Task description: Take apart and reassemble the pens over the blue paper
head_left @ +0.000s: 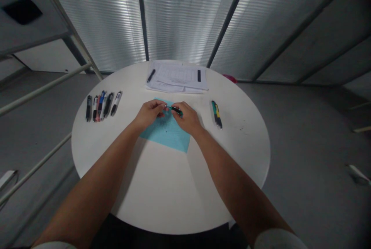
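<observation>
Over a light blue sheet (pixel 171 137) on the round white table, both hands meet around a dark pen with green parts (pixel 176 111). My right hand (pixel 188 118) is closed around the pen's body. Its narrow end points toward my left hand (pixel 150 114), whose thumb and fingers pinch at a small shiny pen tip (pixel 166 106). Whether the tip is joined to the body is too small to tell. Some tiny dark specks lie on the blue sheet below the fingers.
Several pens (pixel 100 106) lie side by side at the left of the table (pixel 171 191). Two pens, green and yellow with black (pixel 216 114), lie at the right. Printed papers (pixel 179 77) with a black pen (pixel 151 75) are at the back. A metal rail (pixel 46 86) stands left.
</observation>
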Action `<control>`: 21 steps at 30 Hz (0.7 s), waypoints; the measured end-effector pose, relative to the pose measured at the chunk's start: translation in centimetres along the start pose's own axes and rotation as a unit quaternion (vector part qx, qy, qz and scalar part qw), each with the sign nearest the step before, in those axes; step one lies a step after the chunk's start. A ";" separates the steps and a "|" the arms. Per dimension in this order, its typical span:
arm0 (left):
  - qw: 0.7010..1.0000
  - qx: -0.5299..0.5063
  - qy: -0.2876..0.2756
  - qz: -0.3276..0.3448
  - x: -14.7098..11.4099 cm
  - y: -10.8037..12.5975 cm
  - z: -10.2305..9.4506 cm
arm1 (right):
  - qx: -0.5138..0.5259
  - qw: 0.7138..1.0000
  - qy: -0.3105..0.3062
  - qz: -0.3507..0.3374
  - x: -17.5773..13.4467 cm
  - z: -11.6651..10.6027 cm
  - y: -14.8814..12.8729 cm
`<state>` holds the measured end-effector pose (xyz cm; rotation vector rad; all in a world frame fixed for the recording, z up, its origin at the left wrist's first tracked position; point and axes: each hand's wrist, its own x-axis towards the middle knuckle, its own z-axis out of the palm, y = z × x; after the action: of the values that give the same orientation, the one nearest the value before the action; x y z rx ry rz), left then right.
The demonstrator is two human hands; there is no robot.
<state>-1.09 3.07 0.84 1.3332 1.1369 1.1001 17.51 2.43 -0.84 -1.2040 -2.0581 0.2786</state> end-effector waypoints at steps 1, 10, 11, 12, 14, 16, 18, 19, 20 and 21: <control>1.000 0.001 -0.003 -0.001 0.0 0.0 0.0 | 0.000 1.000 0.000 0.000 0.0 0.0 0.0; 1.000 0.011 -0.017 -0.010 -0.1 0.2 -0.1 | -0.007 1.000 -0.014 -0.001 0.0 0.1 0.0; 1.000 0.011 -0.017 -0.011 -0.1 0.1 -0.1 | -0.008 1.000 -0.016 0.000 0.0 0.1 0.0; 1.000 0.010 -0.018 -0.011 -0.1 0.1 -0.1 | -0.009 1.000 -0.018 0.000 0.0 0.1 0.0; 1.000 0.012 -0.022 -0.011 -0.1 0.0 -0.1 | -0.010 1.000 -0.020 -0.001 0.0 0.1 0.0; 0.999 0.019 -0.025 -0.009 -0.1 -0.1 -0.1 | -0.008 1.000 -0.019 -0.003 0.0 0.2 0.0; 0.999 0.026 -0.026 -0.005 -0.1 -0.1 -0.1 | -0.005 1.000 -0.017 -0.006 0.0 0.2 0.0; 0.999 0.030 -0.026 -0.004 -0.1 -0.1 -0.1 | -0.004 1.000 -0.016 -0.007 0.0 0.1 0.0; 0.999 0.033 -0.025 -0.003 -0.1 -0.1 -0.1 | -0.003 1.000 -0.015 -0.009 0.0 0.1 0.0; 0.999 0.037 -0.024 -0.002 0.0 -0.1 -0.1 | -0.003 1.000 -0.015 -0.010 0.0 0.1 0.0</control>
<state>-1.17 3.05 0.70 1.4070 1.1542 1.0267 17.42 2.42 -0.90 -1.1889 -2.0961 0.2825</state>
